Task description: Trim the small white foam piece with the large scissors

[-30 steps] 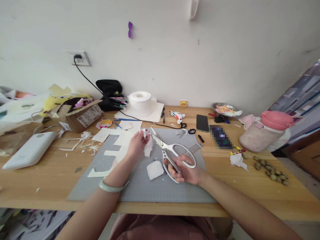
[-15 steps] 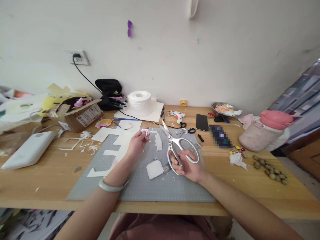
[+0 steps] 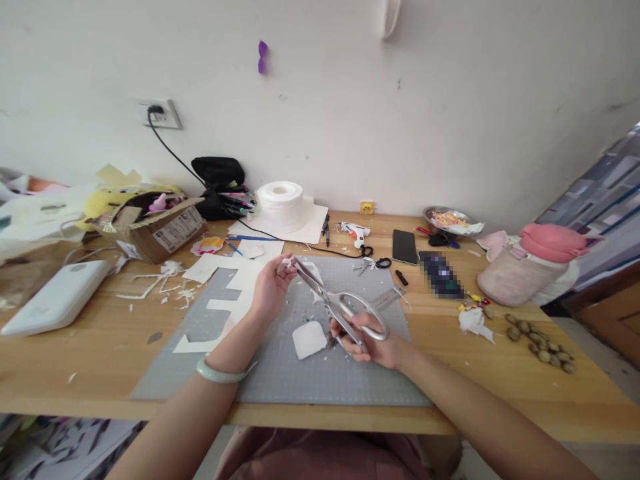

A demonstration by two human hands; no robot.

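My right hand (image 3: 373,343) is wrapped round the handles of large silver scissors (image 3: 323,291). Their blades point up and to the left and reach the fingertips of my left hand (image 3: 273,287). Those fingertips are pinched together on a small white piece, mostly hidden behind fingers and blades. Below the scissors, a rounded white pad (image 3: 309,340) lies on the grey cutting mat (image 3: 280,383). Cut white paper (image 3: 220,320) with notched edges rests on the mat beside my left forearm. A metal ruler (image 3: 387,299) lies partly behind the scissors.
At the back are a big white roll (image 3: 280,207), a glue gun (image 3: 357,233) and small black-handled scissors (image 3: 383,263). An open cardboard box (image 3: 170,230) and white power bank (image 3: 60,297) stand left. Phones (image 3: 404,246), a pink-lidded bottle (image 3: 545,263) and several small round brown fruits (image 3: 543,343) lie right.
The scissors have swung left and down, bringing the blades to my left fingertips. My right hand has turned with them. The white piece in my left hand is now largely covered.
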